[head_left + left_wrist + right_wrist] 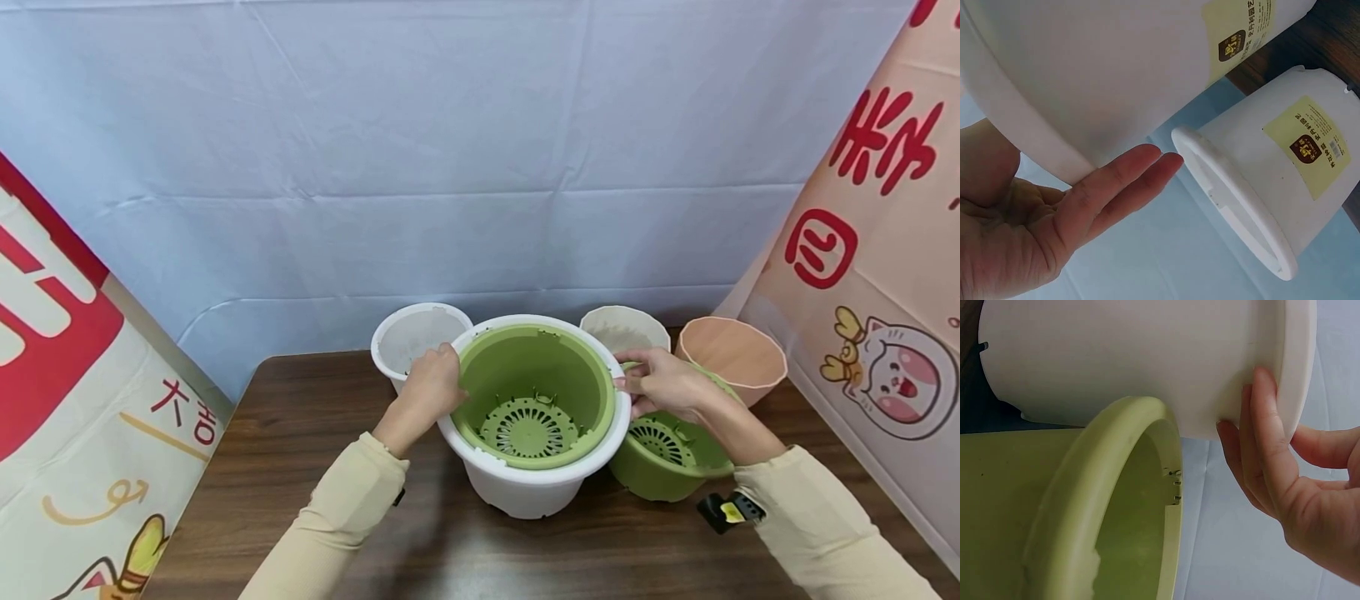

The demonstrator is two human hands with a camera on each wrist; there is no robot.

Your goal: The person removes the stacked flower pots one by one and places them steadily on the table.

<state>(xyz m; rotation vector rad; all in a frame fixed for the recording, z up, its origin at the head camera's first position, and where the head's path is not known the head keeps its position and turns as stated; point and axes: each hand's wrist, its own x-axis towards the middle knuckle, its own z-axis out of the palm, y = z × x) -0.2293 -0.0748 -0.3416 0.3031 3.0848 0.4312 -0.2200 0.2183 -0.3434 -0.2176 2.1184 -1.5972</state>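
Observation:
A large white plastic flowerpot (522, 492) stands in the middle, with a green pot (536, 362) nested inside it; slots pierce the green pot's base. My left hand (426, 387) grips the white pot's rim at its left side, the fingers under the lip in the left wrist view. On the opposite side my right hand (663, 383) holds the same rim, fingers against the outer wall (1147, 362) in the right wrist view. Just below the right hand is a second green pot (652, 475), tilted in view and partly hidden by that hand and forearm.
Behind the left hand stands a smaller white pot (420, 329); its label (1313, 150) shows in the left wrist view. A cream pot (626, 329) and a peach pot (735, 354) stand at the back right. All are on a dark wooden table (300, 433) before a pale cloth (450, 167).

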